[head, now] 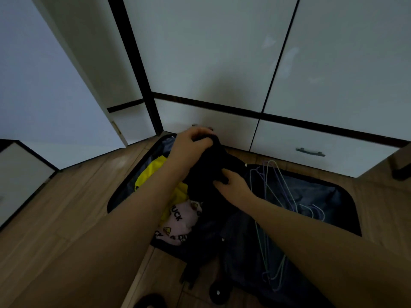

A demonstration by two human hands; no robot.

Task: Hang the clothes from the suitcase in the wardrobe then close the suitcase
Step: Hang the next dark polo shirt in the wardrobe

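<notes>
Early on: both hands grip a black garment (206, 174) over the open suitcase (347, 196), left hand (189, 143) at its far top, right hand (233, 185) lower. Yellow top (153, 172) & pink top (180, 221) lie inside at left, hangers (273, 196) at right; wardrobe (211, 52) beyond looks shut, tho light's dim.

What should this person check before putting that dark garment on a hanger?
1. Left hand grips the black garment at its top: ok.
2. Right hand grips the garment lower down: ok.
3. Hangers within reach, lying in the right half of the open suitcase: ok.
4. Garment free of the yellow garment and the pink duck-print garment: cannot tell, too dark.
5. Wardrobe door straight ahead open for hanging: not ok, it looks closed.
</notes>
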